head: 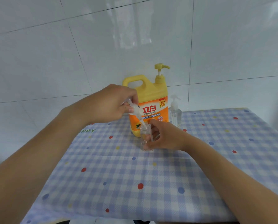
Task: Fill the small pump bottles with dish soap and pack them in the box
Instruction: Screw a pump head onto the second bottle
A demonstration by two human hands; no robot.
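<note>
- Holding the small bottle (144,139) upright on the tablecloth (135,183) with my right hand (165,137), fingers and thumb wrapped round its clear body, its base down on the cloth.
- My left hand (117,102) pinches the clear pump top (136,109) between thumb and fingertips, raised above the bottle and off to its left.
- The pump top is tilted: its head sits up inside my fingers and its dip tube slants down to the right, the lower end at the bottle's open mouth. How far it reaches into the neck I cannot tell.
- The bottle is see-through, and I cannot make out how full it is.
- The yellow dish soap jug (148,101) stands just behind the bottle near the table's far edge — handle on the left, its own yellow pump on the right with the nozzle pointing right, orange label facing me.
- A second pump bottle (175,113), clear and with its pump top on, stands just beside the jug on its right, apart from both my hands.
- The cloth is a blue-and-white check with coloured dots, and a pale tiled wall (70,46) rises behind the table.
</note>
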